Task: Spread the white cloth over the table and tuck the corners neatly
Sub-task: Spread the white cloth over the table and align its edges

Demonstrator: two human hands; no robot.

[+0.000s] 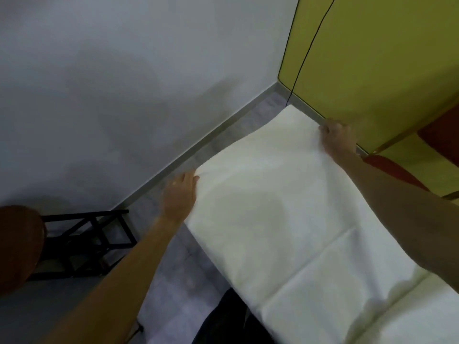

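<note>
A white cloth (pixel 285 219) spread over the table.
The cloth covers the whole surface in view, hiding the tabletop, out to the far corner and left edge; straight fold creases (pixel 320 254) cross its near part.

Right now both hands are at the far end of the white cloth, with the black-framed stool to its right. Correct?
Not quite. The head view shows the black-framed stool to the left of the white cloth. The left hand and right hand are indeed at its far end.
</note>
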